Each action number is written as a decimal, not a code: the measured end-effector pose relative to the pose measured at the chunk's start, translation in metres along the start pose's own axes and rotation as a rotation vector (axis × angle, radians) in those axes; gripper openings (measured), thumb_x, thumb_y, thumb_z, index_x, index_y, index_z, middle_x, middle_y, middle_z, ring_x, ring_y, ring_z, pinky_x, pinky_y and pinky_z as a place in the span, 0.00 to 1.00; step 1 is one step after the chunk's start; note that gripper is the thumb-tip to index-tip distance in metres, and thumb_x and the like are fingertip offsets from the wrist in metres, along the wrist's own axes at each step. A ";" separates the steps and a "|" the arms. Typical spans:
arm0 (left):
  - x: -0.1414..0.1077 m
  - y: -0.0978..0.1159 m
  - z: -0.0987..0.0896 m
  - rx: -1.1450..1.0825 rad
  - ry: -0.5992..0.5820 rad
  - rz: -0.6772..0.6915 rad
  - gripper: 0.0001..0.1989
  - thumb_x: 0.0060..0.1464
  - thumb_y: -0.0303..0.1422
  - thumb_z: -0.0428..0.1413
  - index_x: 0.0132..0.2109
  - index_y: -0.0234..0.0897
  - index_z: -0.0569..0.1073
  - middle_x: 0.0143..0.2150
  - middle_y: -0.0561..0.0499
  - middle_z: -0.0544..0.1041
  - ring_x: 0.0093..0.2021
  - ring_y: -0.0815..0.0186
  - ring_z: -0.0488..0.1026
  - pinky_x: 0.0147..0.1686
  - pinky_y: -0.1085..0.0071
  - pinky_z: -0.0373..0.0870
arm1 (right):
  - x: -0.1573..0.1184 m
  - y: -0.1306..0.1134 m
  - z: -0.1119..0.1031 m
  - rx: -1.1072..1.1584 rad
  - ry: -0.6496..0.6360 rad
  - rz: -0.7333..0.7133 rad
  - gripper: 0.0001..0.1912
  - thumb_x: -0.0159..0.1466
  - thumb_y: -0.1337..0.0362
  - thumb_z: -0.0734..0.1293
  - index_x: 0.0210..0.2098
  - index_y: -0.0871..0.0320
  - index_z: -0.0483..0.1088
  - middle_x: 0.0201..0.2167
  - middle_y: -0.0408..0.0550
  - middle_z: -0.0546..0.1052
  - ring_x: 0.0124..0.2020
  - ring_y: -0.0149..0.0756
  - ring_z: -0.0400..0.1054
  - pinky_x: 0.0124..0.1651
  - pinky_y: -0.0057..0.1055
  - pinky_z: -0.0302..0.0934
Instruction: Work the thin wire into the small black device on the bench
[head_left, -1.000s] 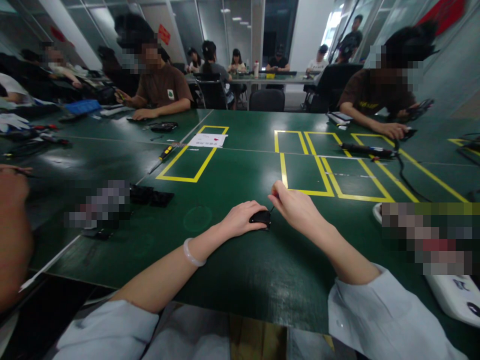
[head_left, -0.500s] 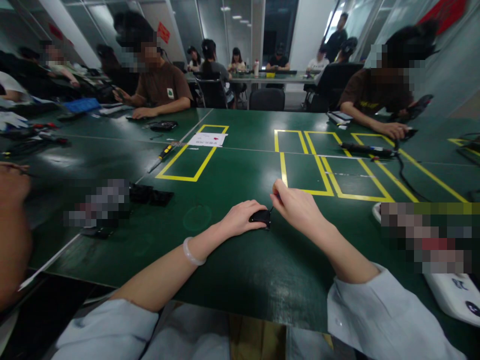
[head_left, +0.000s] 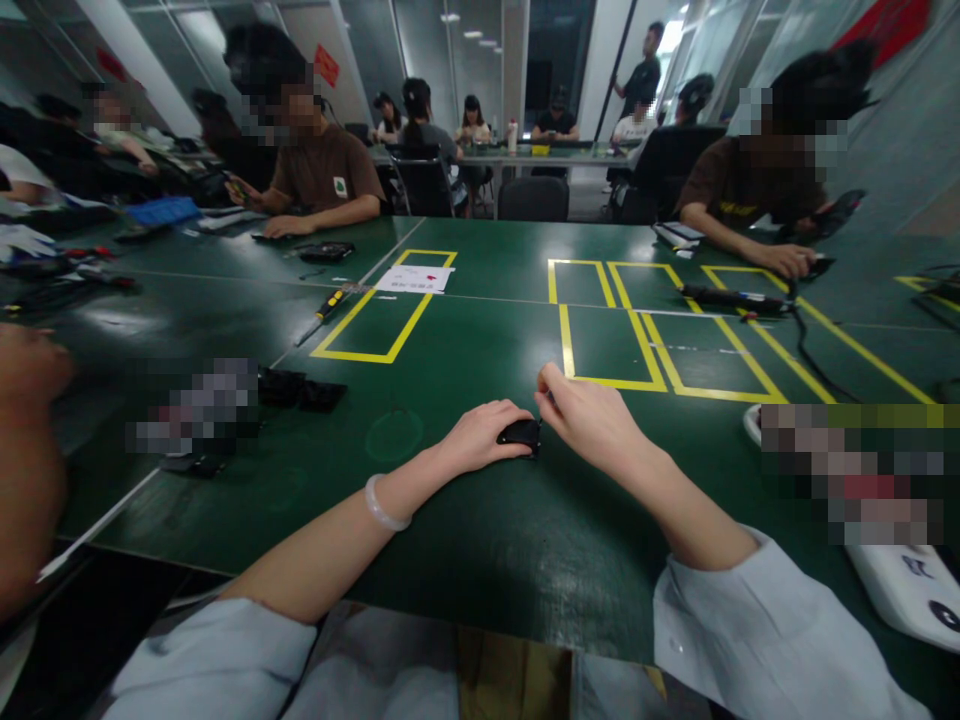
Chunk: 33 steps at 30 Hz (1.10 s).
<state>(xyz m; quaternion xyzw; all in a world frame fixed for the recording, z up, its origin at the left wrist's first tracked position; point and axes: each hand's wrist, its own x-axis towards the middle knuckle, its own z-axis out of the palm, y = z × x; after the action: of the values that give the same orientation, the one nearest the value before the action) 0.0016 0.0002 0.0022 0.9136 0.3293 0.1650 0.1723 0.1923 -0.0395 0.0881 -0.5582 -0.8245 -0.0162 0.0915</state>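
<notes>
On the green tabletop (head_left: 450,530), my left hand (head_left: 484,432) is closed around a small black block-like part (head_left: 519,434), thumb on the near side and fingers over the far side. My right hand (head_left: 581,400) is just right of the part, its fingers curled in a pinch. Whatever the pinch holds is hidden behind the fingers; a thin dark bit shows below them at the part's right end. The exact kind of the black part cannot be made out.
Yellow tape frames (head_left: 649,385) mark the table ahead. A yellow-black screwdriver (head_left: 324,312) and a white paper (head_left: 415,279) lie ahead left. Black pieces (head_left: 304,388) lie left. A white case (head_left: 900,590) stands right. Co-workers sit across, and another person's arm (head_left: 30,460) reaches in left.
My right hand has shifted slightly left, closer to the black part. The left hand keeps its hold. In the background, a standing person has moved left.
</notes>
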 end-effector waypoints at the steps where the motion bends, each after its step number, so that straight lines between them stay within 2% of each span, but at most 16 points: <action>1: 0.000 0.000 0.000 0.000 0.001 -0.003 0.21 0.57 0.46 0.56 0.53 0.40 0.69 0.47 0.47 0.73 0.47 0.58 0.71 0.46 0.65 0.68 | 0.000 0.000 0.000 -0.009 -0.013 -0.005 0.12 0.69 0.57 0.51 0.43 0.55 0.60 0.30 0.46 0.77 0.30 0.37 0.71 0.26 0.29 0.41; 4: 0.000 -0.001 0.001 -0.006 0.013 -0.002 0.21 0.57 0.46 0.56 0.53 0.39 0.69 0.47 0.48 0.73 0.47 0.59 0.71 0.46 0.65 0.68 | 0.000 0.001 0.001 -0.023 -0.032 -0.008 0.12 0.69 0.58 0.51 0.43 0.55 0.61 0.29 0.45 0.77 0.29 0.38 0.72 0.25 0.29 0.41; 10: 0.000 0.000 0.001 -0.008 0.023 0.000 0.20 0.57 0.47 0.56 0.50 0.38 0.70 0.45 0.47 0.73 0.46 0.59 0.71 0.45 0.66 0.68 | -0.002 -0.001 -0.002 0.063 0.007 -0.019 0.09 0.67 0.64 0.53 0.45 0.56 0.59 0.32 0.44 0.77 0.30 0.35 0.72 0.26 0.28 0.43; 16: -0.001 0.000 0.002 -0.021 0.019 0.003 0.22 0.57 0.47 0.55 0.53 0.40 0.69 0.47 0.47 0.73 0.47 0.59 0.71 0.47 0.65 0.67 | 0.000 -0.001 0.000 0.003 -0.021 0.005 0.14 0.70 0.56 0.50 0.42 0.56 0.60 0.29 0.46 0.77 0.30 0.37 0.72 0.26 0.29 0.41; 24: 0.000 0.001 0.000 -0.016 0.015 0.000 0.20 0.57 0.47 0.56 0.51 0.40 0.69 0.46 0.47 0.73 0.46 0.59 0.71 0.45 0.66 0.68 | -0.001 0.000 0.001 0.024 0.012 0.031 0.08 0.68 0.64 0.52 0.44 0.56 0.59 0.32 0.46 0.77 0.30 0.35 0.71 0.26 0.29 0.42; 30: 0.000 0.002 -0.001 -0.017 0.001 -0.001 0.21 0.57 0.46 0.56 0.53 0.40 0.69 0.46 0.47 0.73 0.47 0.58 0.71 0.46 0.65 0.68 | 0.001 0.000 0.001 -0.006 0.002 0.025 0.12 0.70 0.58 0.50 0.42 0.56 0.60 0.31 0.46 0.77 0.30 0.37 0.72 0.26 0.29 0.41; 33: 0.000 0.002 -0.002 -0.020 -0.001 0.003 0.21 0.58 0.46 0.55 0.54 0.41 0.68 0.47 0.47 0.73 0.48 0.59 0.70 0.46 0.65 0.67 | 0.002 0.001 0.003 0.014 -0.010 0.030 0.10 0.69 0.60 0.51 0.43 0.56 0.59 0.30 0.46 0.77 0.30 0.37 0.72 0.25 0.29 0.42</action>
<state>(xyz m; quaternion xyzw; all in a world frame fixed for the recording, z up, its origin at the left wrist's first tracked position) 0.0016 -0.0011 0.0045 0.9125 0.3259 0.1681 0.1814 0.1923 -0.0371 0.0855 -0.5701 -0.8164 -0.0063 0.0917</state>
